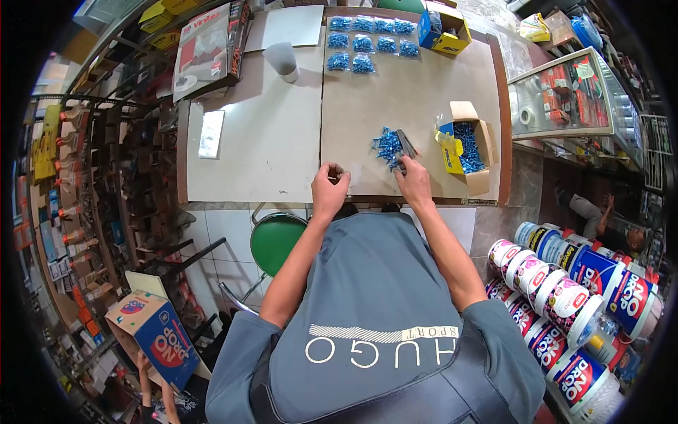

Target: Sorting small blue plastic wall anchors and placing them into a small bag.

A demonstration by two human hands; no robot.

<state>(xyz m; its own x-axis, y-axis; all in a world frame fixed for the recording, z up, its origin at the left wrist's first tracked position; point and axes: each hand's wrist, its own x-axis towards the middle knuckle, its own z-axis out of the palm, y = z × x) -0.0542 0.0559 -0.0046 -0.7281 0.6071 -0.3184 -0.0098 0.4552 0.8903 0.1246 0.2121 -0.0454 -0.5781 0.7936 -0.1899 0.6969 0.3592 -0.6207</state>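
My left hand is at the table's near edge, fingers curled and thumb near the fingertips. Beside it, a faint clear plastic piece lies on the table; whether I hold its edge cannot be told. The fingertips of my right hand are at the near end of a grey hand tool with two long arms; the grip is unclear. Left of the tool is a loose pile of small blue fasteners. An open yellow and blue box to the right holds many more. Filled clear bags form rows at the far side.
Another yellow and blue box stands at the far right, a grey cup farther left. A white packet and a large carton are left. A green stool stands below the table; paint buckets are stacked right. Other people are nearby.
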